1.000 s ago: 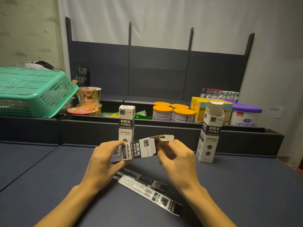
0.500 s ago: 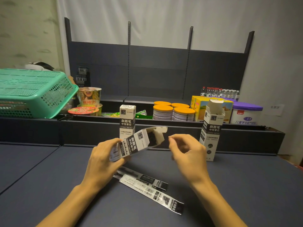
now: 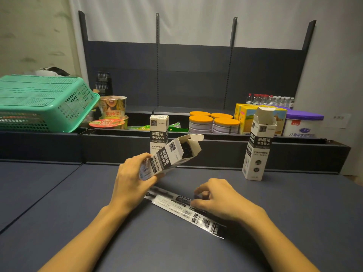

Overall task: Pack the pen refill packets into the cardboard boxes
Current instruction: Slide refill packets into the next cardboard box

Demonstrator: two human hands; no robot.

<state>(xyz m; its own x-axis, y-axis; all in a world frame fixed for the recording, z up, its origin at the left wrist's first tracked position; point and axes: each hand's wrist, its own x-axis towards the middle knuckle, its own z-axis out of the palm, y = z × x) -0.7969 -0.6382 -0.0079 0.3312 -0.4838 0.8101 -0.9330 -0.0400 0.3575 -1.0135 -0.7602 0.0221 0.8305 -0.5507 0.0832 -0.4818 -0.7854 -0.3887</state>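
A: Head view, from the left side first: what does the left hand do?

B: It grasps a cardboard box by the lower end. The fingers are wrapped around this end, with the thumb on the near side. The box is tilted, and its open mouth points up and to the right, away from the fingers. The top flap is open and the inside looks dark.

A: What stands behind these fingers?

B: A closed box stands upright on the table, just behind the held box and partly hidden by it. Far to the left of the fingers, a green basket lies upside down on the ledge.

A: And the pen refill packets?

B: Two packets lie flat on the table between the two hands, one partly over the other. Their left end is just below the left hand.

A: What about the right hand?

B: It is down on the packets. The thumb and the first fingertips pinch at the upper packet near its middle, but I cannot tell if the packet is already lifted from the table.

A: Anything to the right of it?

B: Yes, an open box stands upright, beyond the right fingers and well apart from them, with its flap up.
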